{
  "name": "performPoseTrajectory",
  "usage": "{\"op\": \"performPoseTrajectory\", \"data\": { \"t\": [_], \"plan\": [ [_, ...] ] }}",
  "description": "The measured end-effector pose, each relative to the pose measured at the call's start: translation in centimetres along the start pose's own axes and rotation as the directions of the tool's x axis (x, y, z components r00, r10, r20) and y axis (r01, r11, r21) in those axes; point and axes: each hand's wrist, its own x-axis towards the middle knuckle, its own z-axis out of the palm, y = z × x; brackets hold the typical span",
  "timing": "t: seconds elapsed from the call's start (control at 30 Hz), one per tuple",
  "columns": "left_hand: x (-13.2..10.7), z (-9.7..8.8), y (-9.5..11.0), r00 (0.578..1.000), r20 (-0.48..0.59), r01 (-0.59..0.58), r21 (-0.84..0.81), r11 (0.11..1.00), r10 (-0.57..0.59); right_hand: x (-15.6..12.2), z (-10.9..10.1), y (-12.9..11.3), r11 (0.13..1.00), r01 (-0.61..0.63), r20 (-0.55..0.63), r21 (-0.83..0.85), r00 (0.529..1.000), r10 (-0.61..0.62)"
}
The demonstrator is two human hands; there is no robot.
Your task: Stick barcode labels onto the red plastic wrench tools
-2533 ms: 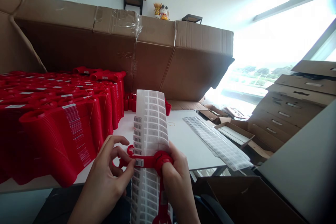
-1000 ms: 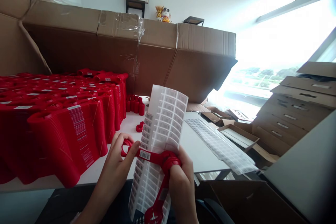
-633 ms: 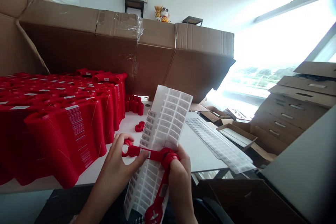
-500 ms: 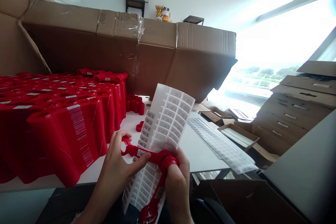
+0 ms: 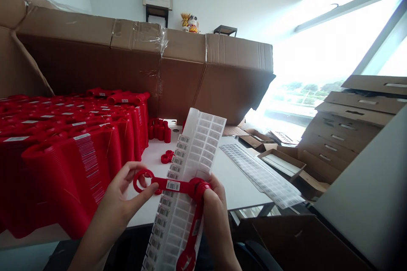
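My left hand [image 5: 122,199] pinches one end of a flat red ring-ended plastic piece [image 5: 183,186], its thumb beside a barcode label [image 5: 173,185] on the strip. The other end sits in my right hand [image 5: 218,216], bunched with more red pieces; one of these, a second red plastic piece [image 5: 193,235], hangs downward. Also in my right hand is a long sheet of barcode labels [image 5: 203,144], held behind the red pieces. Printed labels stick out along the sheet's left edge. My right fingers are partly hidden behind the sheet.
Tall rows of stacked red pieces [image 5: 63,186] cover the left of the white table [image 5: 244,186]. Small red stacks [image 5: 160,130] and loose red rings [image 5: 166,156] lie beyond my hands. More label sheets [image 5: 260,173] lie at right, near cardboard boxes [image 5: 340,135]. A large carton [image 5: 184,80] stands behind.
My left hand has slid left along the red strip to its ring end, and the label now shows uncovered. The label sheet has straightened, and the view has shifted slightly.
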Motion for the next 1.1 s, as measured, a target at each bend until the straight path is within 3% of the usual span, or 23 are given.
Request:
{"op": "performPoseTrajectory", "data": {
  "t": [0.13,0.27,0.43,0.6,0.8,0.93,1.0,1.1],
  "plan": [
    [-0.8,-0.1,0.9,0.997,-0.022,0.069,-0.202,0.977,-0.075,0.6,-0.2,0.2,0.993,-0.101,0.034,0.067,0.994,0.099],
    [-1.7,-0.6,1.9,0.980,0.093,0.195,-0.308,0.931,-0.174,1.1,-0.6,0.6,0.972,-0.209,0.057,0.112,0.977,0.203],
    [-2.4,-1.1,2.3,0.970,0.151,0.232,-0.335,0.913,-0.192,1.6,-1.0,1.0,0.949,-0.287,0.091,0.129,0.957,0.277],
    [-2.6,-1.0,2.4,0.975,0.194,0.178,-0.365,0.914,-0.113,1.9,-1.0,1.0,0.933,-0.329,0.154,0.145,0.939,0.307],
    [-2.9,-1.1,3.0,0.953,0.264,0.241,-0.344,0.908,-0.153,1.9,-0.8,0.8,0.929,-0.334,0.163,0.157,0.937,0.309],
    [-2.6,-1.1,2.4,0.972,0.188,0.182,-0.242,0.953,-0.138,1.1,-0.4,0.5,0.963,-0.230,0.099,0.140,0.971,0.217],
    [-2.4,-0.8,1.9,0.991,0.093,0.113,-0.140,0.984,-0.101,0.7,-0.1,0.3,0.991,-0.093,0.006,0.091,0.996,0.093],
    [-1.9,0.4,1.2,0.997,-0.019,0.069,0.013,0.998,-0.068,0.0,0.3,0.2,0.996,0.091,-0.081,-0.016,0.992,-0.092]
  ]
}}
